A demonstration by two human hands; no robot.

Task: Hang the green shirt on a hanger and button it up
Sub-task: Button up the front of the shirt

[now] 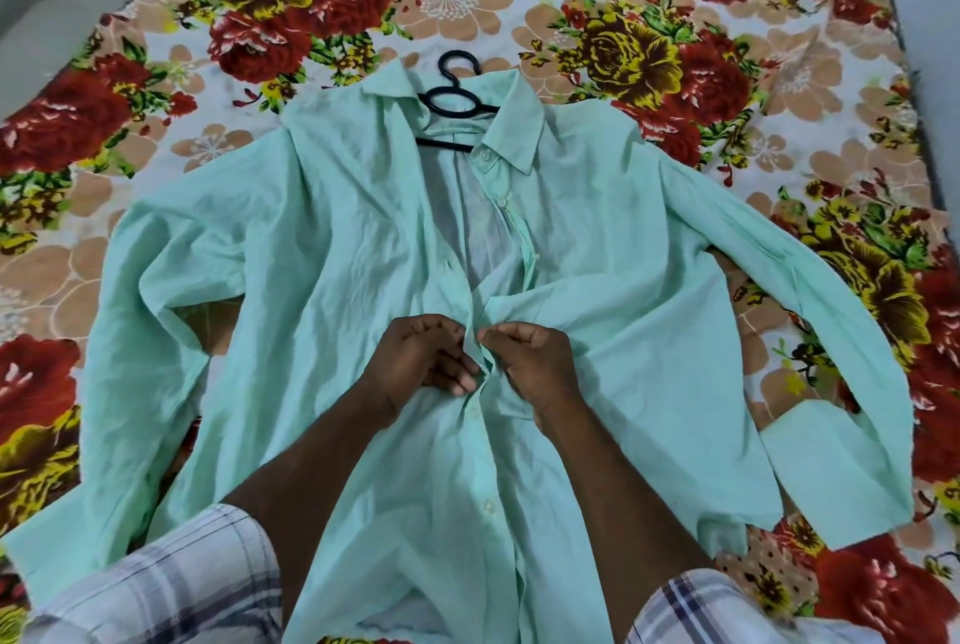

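The green shirt (322, 248) lies face up on the bed with its sleeves spread to both sides. A black hanger (453, 98) sits inside the collar, its hook pointing away from me. The front is open from the collar down to the middle; lower buttons look closed. My left hand (421, 357) pinches the left front edge at mid-chest. My right hand (535, 357) pinches the right front edge right beside it, the two hands nearly touching over the placket.
The flowered bedsheet (649, 45) covers the whole bed under the shirt. A grey floor or wall shows at the far left and right edges. My checked sleeves show at the bottom.
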